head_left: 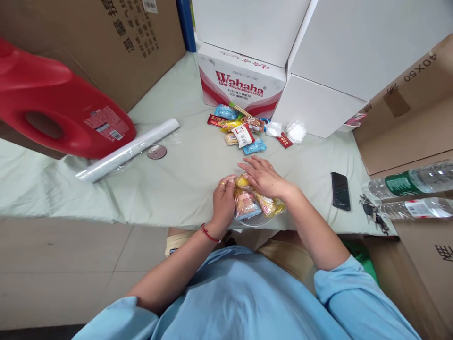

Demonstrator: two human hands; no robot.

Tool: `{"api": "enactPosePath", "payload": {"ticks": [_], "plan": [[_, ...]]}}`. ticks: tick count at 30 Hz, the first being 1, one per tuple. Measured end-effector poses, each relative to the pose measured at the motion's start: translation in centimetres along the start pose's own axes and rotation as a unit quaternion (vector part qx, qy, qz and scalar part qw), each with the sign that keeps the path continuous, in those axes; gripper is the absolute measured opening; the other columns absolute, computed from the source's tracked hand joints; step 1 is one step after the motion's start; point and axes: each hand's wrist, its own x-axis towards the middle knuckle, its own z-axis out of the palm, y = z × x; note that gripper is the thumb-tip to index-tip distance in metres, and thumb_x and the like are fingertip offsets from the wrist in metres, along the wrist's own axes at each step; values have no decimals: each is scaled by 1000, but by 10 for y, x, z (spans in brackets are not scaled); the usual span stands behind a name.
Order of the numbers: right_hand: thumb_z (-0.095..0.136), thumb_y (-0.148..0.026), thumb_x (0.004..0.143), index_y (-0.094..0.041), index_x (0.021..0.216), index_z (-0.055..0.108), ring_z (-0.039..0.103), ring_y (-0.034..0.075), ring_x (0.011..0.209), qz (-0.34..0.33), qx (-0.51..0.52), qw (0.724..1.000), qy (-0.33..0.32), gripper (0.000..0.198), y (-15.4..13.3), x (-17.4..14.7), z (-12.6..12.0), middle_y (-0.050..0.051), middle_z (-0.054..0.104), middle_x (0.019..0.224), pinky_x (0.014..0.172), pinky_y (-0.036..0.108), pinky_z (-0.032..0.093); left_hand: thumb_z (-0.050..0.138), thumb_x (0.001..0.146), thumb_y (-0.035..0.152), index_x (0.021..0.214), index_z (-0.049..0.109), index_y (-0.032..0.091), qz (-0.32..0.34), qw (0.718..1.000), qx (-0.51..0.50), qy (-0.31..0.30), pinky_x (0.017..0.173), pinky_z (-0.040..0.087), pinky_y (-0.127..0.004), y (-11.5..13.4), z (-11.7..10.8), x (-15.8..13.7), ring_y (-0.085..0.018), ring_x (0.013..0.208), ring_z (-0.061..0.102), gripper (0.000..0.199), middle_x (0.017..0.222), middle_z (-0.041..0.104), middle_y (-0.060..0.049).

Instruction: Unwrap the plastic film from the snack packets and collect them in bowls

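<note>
Several packaged snacks [247, 204] lie bunched at the table's near edge under clear, shiny plastic. The rim of a round plate [260, 224] shows below them. My left hand [224, 200], with a ring and a red bracelet, is closed at the left side of this bundle, thumb against the plastic. Across its upper right rests my right hand [264, 177], fingers stretched out, thumb on a yellow packet [242, 181]. The palm hides part of the snacks. Farther back sits a loose pile of small snack packets [243, 134], blue, red, yellow and white.
To the left lie a plastic film roll [129, 150] and a round metallic disc [156, 151], beside a red jug [67, 104]. A Wahaha carton [242, 82] and white boxes stand behind. At right are a phone [340, 191], keys [373, 212] and two bottles [406, 184].
</note>
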Motion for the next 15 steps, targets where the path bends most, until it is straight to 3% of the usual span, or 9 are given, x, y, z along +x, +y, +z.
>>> {"api": "enactPosePath", "payload": {"ticks": [3,5,8,10,13,15], "plan": [[39,-56,110,-23,160,48,31,29,160,-10,114,993,-3,60,10,2,-8,16,42,168,130,58,23,51,102,51,118,71,19,4,1000,25,-13,110,52,-43,0,-5,1,-25,124,68,41,129,74,-13],[39,-65,107,-25,159,48,33,26,159,10,210,976,57,66,17,-5,-15,13,43,169,131,53,23,46,104,52,122,71,19,18,998,52,-6,116,48,-43,-1,-13,1,-25,130,64,45,136,71,-13],[43,-65,105,-28,153,54,44,24,152,86,346,913,197,62,30,-26,-19,10,52,162,126,49,35,44,105,56,126,69,20,13,998,65,11,110,52,-42,-1,-31,0,-24,129,64,49,138,69,-13],[58,-64,97,-25,140,64,59,24,138,150,400,875,229,58,40,-44,-15,11,66,146,116,47,47,45,104,58,123,69,20,19,995,91,19,102,55,-39,0,-48,0,-24,123,66,48,133,69,-12],[76,-59,83,-20,118,75,70,22,107,213,442,860,140,52,50,-68,-5,10,76,118,92,39,60,46,105,55,113,71,21,81,978,187,34,102,55,-38,4,-77,2,-23,118,65,43,126,69,-10],[76,-58,82,-19,111,77,69,17,84,227,459,857,63,49,50,-81,0,5,77,96,73,31,60,47,105,50,106,72,20,129,957,256,45,107,51,-41,7,-97,3,-24,120,64,39,123,68,-10]]}}
